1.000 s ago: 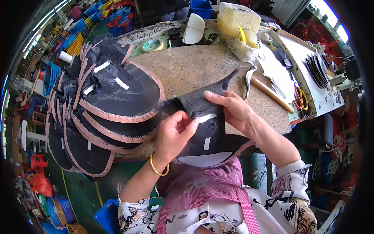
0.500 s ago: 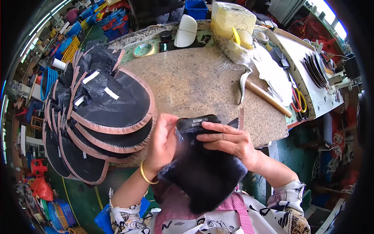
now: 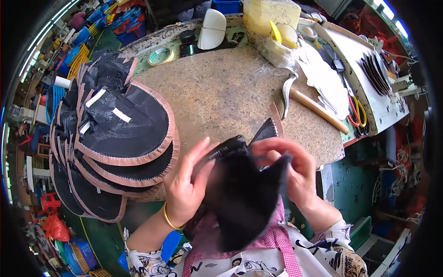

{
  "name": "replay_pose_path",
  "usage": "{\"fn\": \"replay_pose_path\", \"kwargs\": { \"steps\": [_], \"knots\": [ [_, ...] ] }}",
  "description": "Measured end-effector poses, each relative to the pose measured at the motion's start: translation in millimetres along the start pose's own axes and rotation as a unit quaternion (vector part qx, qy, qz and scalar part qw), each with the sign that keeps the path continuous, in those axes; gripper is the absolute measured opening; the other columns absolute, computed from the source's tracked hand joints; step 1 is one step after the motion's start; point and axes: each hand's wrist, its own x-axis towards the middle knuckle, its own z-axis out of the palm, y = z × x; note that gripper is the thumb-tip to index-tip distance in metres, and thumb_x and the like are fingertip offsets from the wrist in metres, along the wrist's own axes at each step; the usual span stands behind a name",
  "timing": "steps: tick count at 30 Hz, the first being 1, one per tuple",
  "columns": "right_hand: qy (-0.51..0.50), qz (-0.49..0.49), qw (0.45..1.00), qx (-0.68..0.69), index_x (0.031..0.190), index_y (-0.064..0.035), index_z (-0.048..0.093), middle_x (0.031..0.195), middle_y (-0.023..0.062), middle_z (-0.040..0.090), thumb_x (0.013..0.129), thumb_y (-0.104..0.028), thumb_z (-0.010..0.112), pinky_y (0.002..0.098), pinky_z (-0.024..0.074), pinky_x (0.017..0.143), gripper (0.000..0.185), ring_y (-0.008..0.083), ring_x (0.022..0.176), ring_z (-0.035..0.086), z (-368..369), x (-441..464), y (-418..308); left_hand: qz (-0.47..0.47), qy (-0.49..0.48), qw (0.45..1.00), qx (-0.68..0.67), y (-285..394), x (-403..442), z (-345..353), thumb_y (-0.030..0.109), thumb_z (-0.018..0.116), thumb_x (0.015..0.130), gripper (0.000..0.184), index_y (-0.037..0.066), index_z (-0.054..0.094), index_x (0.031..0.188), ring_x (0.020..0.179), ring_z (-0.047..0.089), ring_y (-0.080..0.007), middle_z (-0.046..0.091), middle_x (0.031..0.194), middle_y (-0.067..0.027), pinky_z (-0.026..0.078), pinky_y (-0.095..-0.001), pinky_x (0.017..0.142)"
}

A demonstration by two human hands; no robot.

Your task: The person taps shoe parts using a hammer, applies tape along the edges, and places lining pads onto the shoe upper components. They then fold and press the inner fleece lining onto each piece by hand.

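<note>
A dark piece with a furry face (image 3: 242, 198) hangs between my hands at the near edge of the work board, blurred by motion. My left hand (image 3: 187, 187) grips its left side, with faint print on the dark band near the fingers. At its right side my right hand (image 3: 297, 173) has its fingers curled round the edge. A black flap with pinkish trim (image 3: 267, 129) sticks up behind the piece. To the left lies a pile of black pieces with pinkish stitched edges (image 3: 134, 124), white strips on the top one.
A hammer (image 3: 318, 108) lies on the right of the stone-like board (image 3: 207, 87), near scissors (image 3: 355, 111) and white sheets (image 3: 318, 74). Along the back are a tape roll (image 3: 160, 56), white cards (image 3: 212, 30) and a large yellowish block (image 3: 272, 16).
The piece has been turned from its mesh side to its furry side, and its top band is now tilted and folded. My right hand has moved from the band to the right edge.
</note>
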Motion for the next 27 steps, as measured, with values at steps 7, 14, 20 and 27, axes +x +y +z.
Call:
{"fn": "replay_pose_path", "kwargs": {
  "steps": [7, 14, 20, 27],
  "knots": [
    [-0.004, 0.213, 0.933, 0.289, 0.104, -0.0035, 0.063, 0.094, 0.0039, 0.067, 0.086, -0.007, 0.063, 0.0256, 0.0520, 0.078, 0.018, 0.0123, 0.086, 0.063, 10, -2, 17, 0.119, -0.017, 0.990, 0.072, 11, -6, 10, -0.004, 0.061, 0.082, 0.038, -0.004, 0.053, 0.119, 0.087, 0.067, -0.0272, 0.066, 0.103, -0.0159, 0.054, -0.0306, 0.070],
    [-0.137, 0.293, 0.842, 0.432, 0.115, -0.0022, 0.058, 0.107, 0.0075, 0.064, 0.090, -0.003, 0.054, 0.0311, 0.0519, 0.084, 0.025, 0.0170, 0.095, 0.063, 5, -3, 28, -0.042, -0.179, 0.981, -0.054, 1, 4, -12, -0.003, 0.066, 0.077, 0.032, 0.003, 0.062, 0.109, 0.078, 0.068, -0.0274, 0.067, 0.092, -0.0168, 0.052, -0.0296, 0.065],
    [-0.128, 0.263, 0.923, 0.251, 0.123, -0.0013, 0.053, 0.108, 0.0062, 0.063, 0.090, -0.010, 0.057, 0.0295, 0.0502, 0.085, 0.035, 0.0149, 0.097, 0.061, 10, 8, 18, -0.010, -0.167, 0.986, 0.023, 3, 18, -5, 0.007, 0.068, 0.079, 0.017, -0.002, 0.061, 0.092, 0.070, 0.061, -0.0304, 0.061, 0.083, -0.0164, 0.046, -0.0356, 0.059],
    [-0.014, 0.050, 0.999, -0.010, 0.143, -0.0021, 0.024, 0.132, 0.0142, 0.048, 0.094, -0.044, 0.047, 0.0330, 0.0388, 0.099, 0.069, 0.0224, 0.119, 0.048, -40, 4, 36, -0.182, -0.089, 0.979, -0.029, -59, 33, 6, 0.016, 0.061, 0.089, 0.023, -0.001, 0.056, 0.075, 0.056, 0.035, -0.0024, 0.041, 0.061, 0.0070, 0.030, -0.0216, 0.049]
  ]
}}
